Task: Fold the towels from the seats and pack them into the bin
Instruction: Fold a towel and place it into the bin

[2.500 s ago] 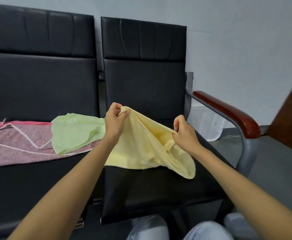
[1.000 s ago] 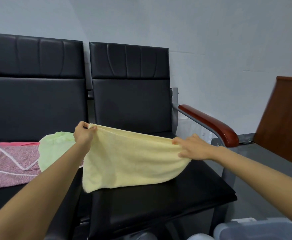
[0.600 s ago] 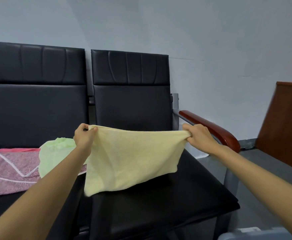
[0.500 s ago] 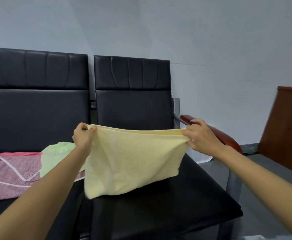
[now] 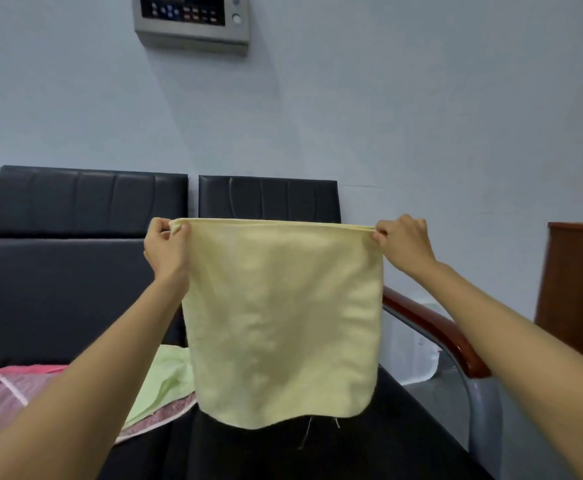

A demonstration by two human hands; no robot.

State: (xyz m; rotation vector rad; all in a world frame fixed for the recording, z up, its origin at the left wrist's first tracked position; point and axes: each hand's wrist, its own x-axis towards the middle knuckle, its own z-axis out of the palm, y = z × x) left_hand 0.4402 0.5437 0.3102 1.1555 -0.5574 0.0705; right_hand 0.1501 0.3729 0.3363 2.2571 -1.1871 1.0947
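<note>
Hanging flat between the two hands, the yellow towel [image 5: 279,323] faces the person like a small curtain, lifted clear above the black seat [image 5: 352,452]. That is all from the head view, the only one there is.

The left hand [image 5: 165,249] pinches the top corner at ten o'clock from the cloth's middle. The right hand [image 5: 404,244] pinches the opposite corner at two o'clock, thumb and fingers curled tight on the hem. The top edge runs taut and level from nine to three, and the rest drops straight toward six, its lower edge free and slightly wavy, with a loose thread or two dangling.

I would say the coming fold turns on that level top edge: both hands sit at equal height and equally near the cloth, so either could carry its corner across to the other, or both could lower the sheet to the seat below.

Down at eight o'clock, a green towel [image 5: 165,379] lies crumpled on a pink towel [image 5: 3,403] on the neighbouring seat, both waiting. A wooden armrest [image 5: 432,337] stands at four o'clock. I cannot pick out the bin with any certainty.
</note>
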